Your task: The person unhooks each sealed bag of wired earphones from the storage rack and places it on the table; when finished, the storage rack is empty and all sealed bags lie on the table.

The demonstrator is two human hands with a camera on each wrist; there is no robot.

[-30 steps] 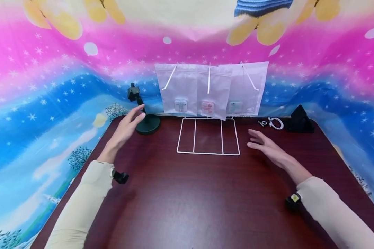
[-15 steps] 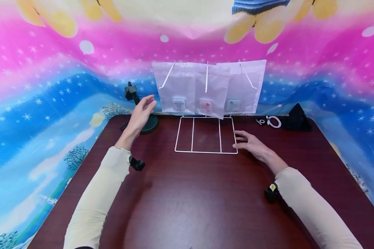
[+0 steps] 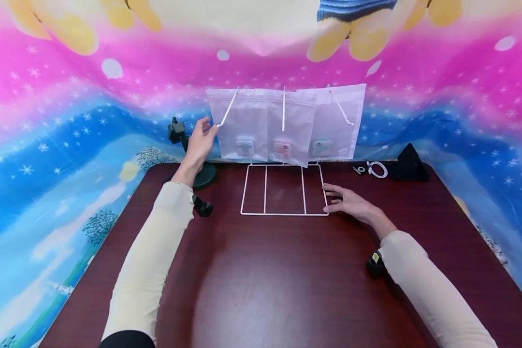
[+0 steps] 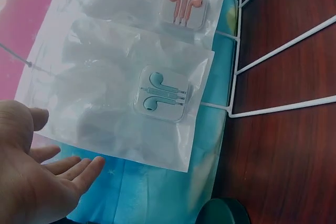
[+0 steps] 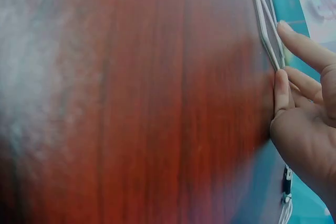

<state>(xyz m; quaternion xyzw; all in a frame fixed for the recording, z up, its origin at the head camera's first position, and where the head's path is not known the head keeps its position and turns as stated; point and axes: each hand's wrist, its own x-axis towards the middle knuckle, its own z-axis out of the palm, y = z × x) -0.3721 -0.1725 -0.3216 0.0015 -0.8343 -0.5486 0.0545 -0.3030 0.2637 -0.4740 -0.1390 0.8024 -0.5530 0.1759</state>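
A white wire rack (image 3: 284, 214) stands at the back of the table, three pale zip bags hanging from its prongs. The left bag (image 3: 250, 113) shows turquoise earphones (image 4: 161, 94) in a square case; pink earphones (image 3: 282, 150) show in the middle bag (image 3: 297, 121). Green-tinted ones sit in the right bag (image 3: 330, 116). My left hand (image 3: 201, 139) is beside the left bag's outer edge, near the tip of its prong (image 3: 228, 110), fingers extended and holding nothing. My right hand (image 3: 351, 202) rests its fingertips at the right bar of the rack's base, fingers loosely extended.
Behind my left hand is a dark green round-based stand (image 3: 205, 176). At the back right lie a coiled white cable (image 3: 377, 170), a small clip-like item (image 3: 359, 170) and a black stand (image 3: 409, 166). A printed cloth (image 3: 261, 38) hangs around the table.
My left hand has moved right and forward from the dark stand to the left bag's edge. My right hand has moved left to the rack's base.
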